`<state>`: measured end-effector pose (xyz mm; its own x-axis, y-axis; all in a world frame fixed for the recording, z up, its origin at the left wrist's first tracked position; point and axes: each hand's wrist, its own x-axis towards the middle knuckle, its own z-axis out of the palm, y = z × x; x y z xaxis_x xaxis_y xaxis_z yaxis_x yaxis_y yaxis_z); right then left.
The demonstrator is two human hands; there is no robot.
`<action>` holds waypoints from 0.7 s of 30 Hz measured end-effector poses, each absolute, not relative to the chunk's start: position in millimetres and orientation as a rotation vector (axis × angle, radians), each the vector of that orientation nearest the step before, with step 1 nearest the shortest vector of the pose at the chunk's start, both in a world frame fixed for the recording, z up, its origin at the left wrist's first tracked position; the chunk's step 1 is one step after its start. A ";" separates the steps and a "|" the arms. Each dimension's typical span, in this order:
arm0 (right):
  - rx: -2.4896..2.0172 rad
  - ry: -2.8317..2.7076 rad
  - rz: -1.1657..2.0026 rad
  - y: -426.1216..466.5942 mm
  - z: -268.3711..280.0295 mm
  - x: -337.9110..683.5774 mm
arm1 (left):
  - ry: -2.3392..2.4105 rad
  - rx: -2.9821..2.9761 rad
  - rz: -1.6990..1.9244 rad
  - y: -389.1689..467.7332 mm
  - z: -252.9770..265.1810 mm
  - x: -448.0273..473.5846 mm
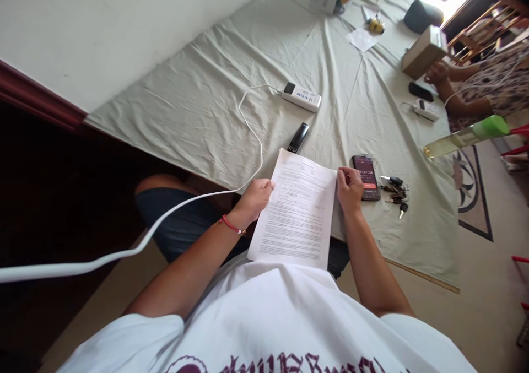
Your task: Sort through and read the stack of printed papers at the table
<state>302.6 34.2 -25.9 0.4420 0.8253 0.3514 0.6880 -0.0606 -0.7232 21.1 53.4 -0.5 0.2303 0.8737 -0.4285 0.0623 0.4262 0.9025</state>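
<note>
A printed sheet of paper [295,213] covered in lines of small text spans the gap between my two hands, its near end against my white shirt. My left hand [257,198] pinches the sheet's left edge, with a red bracelet [231,225] on that wrist. On the opposite edge, my right hand [349,190] has its fingers curled around the paper. Just right of that hand lies a smartphone [367,177] with a timer on its screen. A dark, slim device [298,137] rests past the sheet's far edge, partly covered by it.
A white power bank [301,96] with a white cable [248,120] lies on the tablecloth [198,97]. Keys [395,190] sit beside the smartphone. A green-capped bottle [467,136] stands at the right edge. Another person's hands [438,74] are near a box [425,53].
</note>
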 end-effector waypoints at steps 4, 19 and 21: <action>-1.716 -1.119 0.425 -9.0 -20.0 297.1 | 1.071 0.851 0.792 41.9 0.1 2.7; -1.366 -0.660 1.381 -79.0 9.6 278.0 | 0.761 0.653 0.802 28.4 48.2 7.4; -1.310 -0.644 1.448 -82.2 10.9 272.3 | 0.794 0.640 0.872 30.7 43.1 6.9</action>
<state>272.3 -82.2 10.9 0.1291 0.9155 -0.3809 -0.3301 -0.3226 -0.8871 6.9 30.7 43.1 0.4026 0.8511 -0.3370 -0.4147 0.4978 0.7617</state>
